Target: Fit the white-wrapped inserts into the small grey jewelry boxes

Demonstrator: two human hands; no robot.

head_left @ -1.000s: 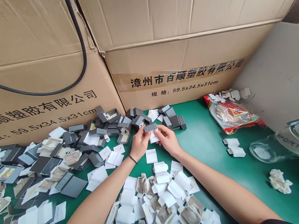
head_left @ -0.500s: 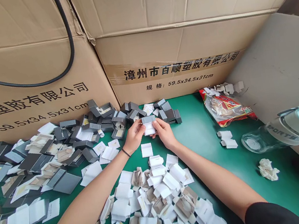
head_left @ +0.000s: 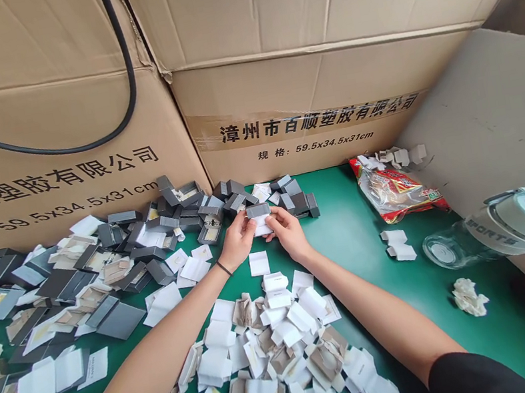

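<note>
A small grey box with a white folded card on its near side is held up between both hands. My left hand, with a dark band at the wrist, pinches its left edge. On the right edge, my right hand grips with thumb and fingers. Just below them a single white card lies on the green table. Nearer to me spreads a pile of white folded inserts. Several grey boxes lie right behind the hands.
Many grey boxes and papers cover the left side. Cardboard cartons wall off the back, with a black cable hanging in front. To the right are a red snack bag, a clear bottle and a crumpled tissue.
Both hands keep their hold on the small box, which has tilted slightly so its grey face looks darker. The view has shifted a little; the piles are unchanged.
</note>
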